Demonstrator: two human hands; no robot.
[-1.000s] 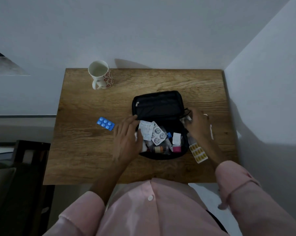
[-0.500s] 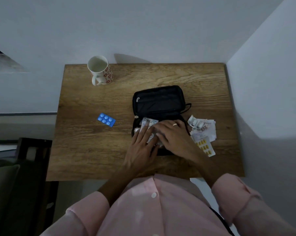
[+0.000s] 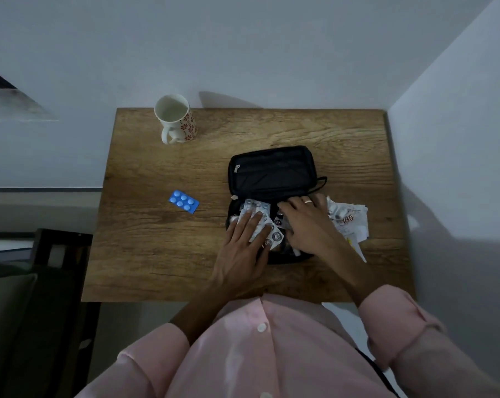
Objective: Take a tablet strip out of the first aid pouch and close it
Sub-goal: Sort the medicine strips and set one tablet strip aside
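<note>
Both spread hands (left hand (image 3: 243, 248), right hand (image 3: 309, 225)) press strips (image 3: 257, 208) inside open pouch (image 3: 271, 170).

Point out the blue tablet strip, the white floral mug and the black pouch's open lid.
blue tablet strip (image 3: 184, 201): head view, centre of blister.
white floral mug (image 3: 185, 125): head view, patterned side wall.
black pouch's open lid (image 3: 271, 170): head view, inner lining.

We note a wooden table (image 3: 157, 254) set in a corner; plain pale walls (image 3: 243, 44) at twelve and three o'clock; a dark chair (image 3: 56, 254) at eight o'clock; dim light.
</note>
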